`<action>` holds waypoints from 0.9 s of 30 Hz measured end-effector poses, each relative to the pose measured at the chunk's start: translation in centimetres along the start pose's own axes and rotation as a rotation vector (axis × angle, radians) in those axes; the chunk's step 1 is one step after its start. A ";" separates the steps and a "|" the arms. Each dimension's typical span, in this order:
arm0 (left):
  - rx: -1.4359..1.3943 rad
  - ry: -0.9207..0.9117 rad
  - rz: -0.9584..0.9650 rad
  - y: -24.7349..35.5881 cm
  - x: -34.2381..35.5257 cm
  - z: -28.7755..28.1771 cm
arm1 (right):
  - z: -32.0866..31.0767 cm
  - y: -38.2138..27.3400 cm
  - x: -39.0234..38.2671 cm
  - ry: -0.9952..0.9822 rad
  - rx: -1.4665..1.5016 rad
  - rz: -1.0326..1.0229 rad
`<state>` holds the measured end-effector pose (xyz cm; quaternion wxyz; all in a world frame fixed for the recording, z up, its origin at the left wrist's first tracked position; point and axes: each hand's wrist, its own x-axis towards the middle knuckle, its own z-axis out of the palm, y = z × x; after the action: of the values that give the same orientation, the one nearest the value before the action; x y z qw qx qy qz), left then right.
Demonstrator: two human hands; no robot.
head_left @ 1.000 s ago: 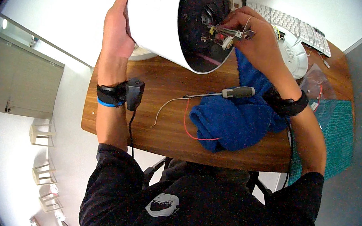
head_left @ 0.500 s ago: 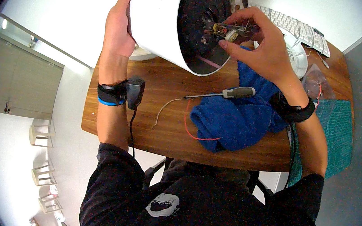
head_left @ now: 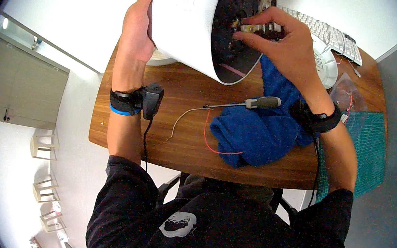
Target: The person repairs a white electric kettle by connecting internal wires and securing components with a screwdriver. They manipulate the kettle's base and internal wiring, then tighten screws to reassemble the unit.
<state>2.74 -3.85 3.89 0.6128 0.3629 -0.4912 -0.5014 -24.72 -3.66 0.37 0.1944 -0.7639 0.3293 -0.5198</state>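
A white cylindrical appliance housing [head_left: 185, 28] with a pink flower print lies tilted over the table, its dark open end facing right. My left hand [head_left: 138, 30] presses along its outer left side and holds it. At the open end, the thumb and fingers of my right hand [head_left: 291, 51] are closed around a small electronic part [head_left: 254, 28] with a yellowish piece and metal bits. This part sits close to the black inner base; whether it touches the base I cannot tell. A pink strip shows along the housing's inner wall.
A screwdriver [head_left: 264, 102] rests on a crumpled blue towel [head_left: 256, 136], beside a thin red wire [head_left: 206, 130] and a pale wire [head_left: 176, 121]. Rightward are a white round cover [head_left: 329, 68], a keyboard [head_left: 319, 30], a clear plastic bag [head_left: 354, 106] and a green cutting mat [head_left: 365, 159].
The housing and my left hand have shifted slightly to the right. My right hand's fingertips, with the small electronic part, have come nearer the black inner base.
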 end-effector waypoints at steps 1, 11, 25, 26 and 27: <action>-0.004 -0.012 0.008 -0.2 0.1 -0.5 | -0.1 -0.2 0.1 -0.020 -0.031 -0.020; 0.150 0.040 0.085 -0.5 0.2 -0.3 | -0.1 2.0 -0.4 -0.142 0.174 0.071; 0.132 0.121 0.021 -0.2 0.2 -0.4 | -0.4 1.6 -1.3 0.135 -0.364 -0.049; 0.154 0.112 0.035 -0.3 0.3 -0.6 | -0.4 1.0 -1.3 0.194 -0.494 -0.119; 0.154 0.115 0.039 -0.4 0.4 -0.6 | -0.9 1.0 -1.2 0.160 -0.504 -0.108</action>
<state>3.19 -4.34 3.48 0.6197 0.4275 -0.4996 -0.4285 -26.14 -3.44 -0.73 -0.0566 -0.7611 0.4214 -0.4898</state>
